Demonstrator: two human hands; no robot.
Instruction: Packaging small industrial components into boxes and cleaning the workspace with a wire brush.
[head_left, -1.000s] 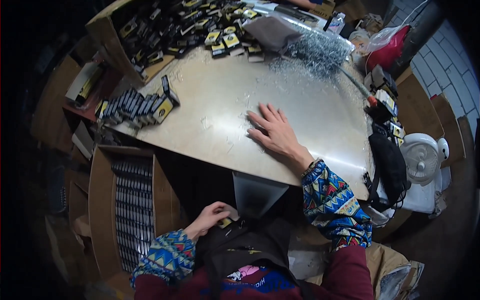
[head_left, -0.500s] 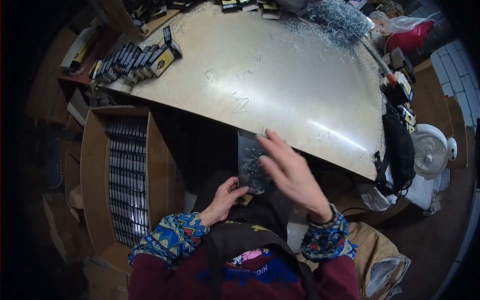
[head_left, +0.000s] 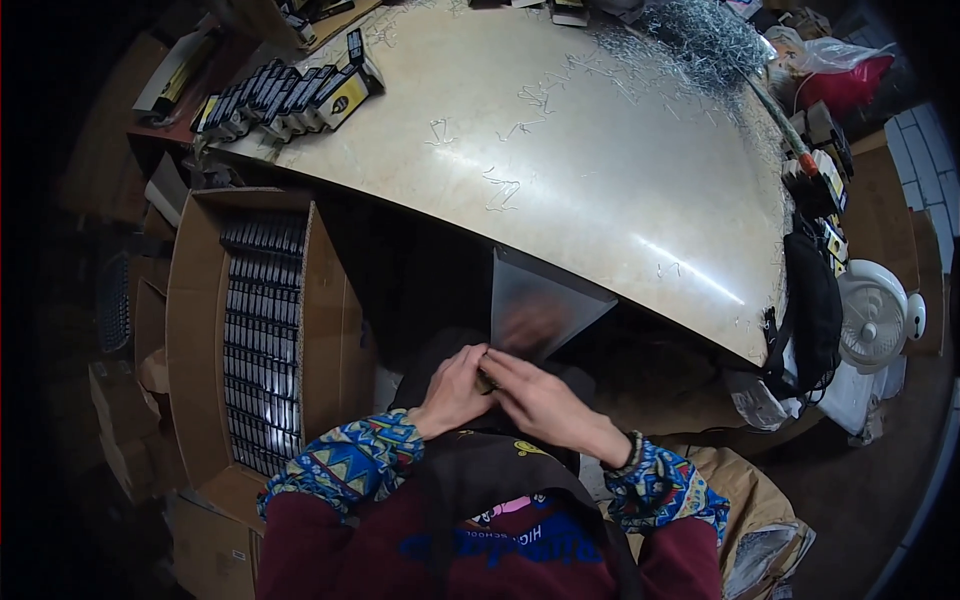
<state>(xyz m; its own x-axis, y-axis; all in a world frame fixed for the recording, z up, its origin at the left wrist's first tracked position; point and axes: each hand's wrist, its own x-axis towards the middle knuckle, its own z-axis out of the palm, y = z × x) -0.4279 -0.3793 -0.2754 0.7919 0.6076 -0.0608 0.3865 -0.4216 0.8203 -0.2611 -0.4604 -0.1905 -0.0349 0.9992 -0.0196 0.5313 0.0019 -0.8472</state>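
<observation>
Close in front of my body, both hands meet around a small box (head_left: pixel 487 384) with a yellowish patch, mostly covered by fingers. My left hand (head_left: pixel 455 392) is closed around its left side. My right hand (head_left: pixel 548 408) comes from the right, its fingers bent together over the box's top and near side; the thumb is partly hidden. Just beyond the fingertips, a smooth grey metal chute (head_left: pixel 575 290) slopes down from the table edge and carries a blurred reflection of a hand. Thin bent wire pieces (head_left: pixel 503 188) lie scattered on the table (head_left: pixel 600 180).
A carton (head_left: pixel 335 300) packed with rows of small boxes (head_left: pixel 262 340) stands at left. More black, white and yellow boxes (head_left: pixel 345 95) line the table's far left. A wire heap (head_left: pixel 715 45) lies far right, near a white fan (head_left: pixel 870 315) and a black bag (head_left: pixel 808 310).
My right hand has moved from above the chute down to the box, joining my left hand. Wire pieces that were on the chute no longer show there. The view has shifted slightly.
</observation>
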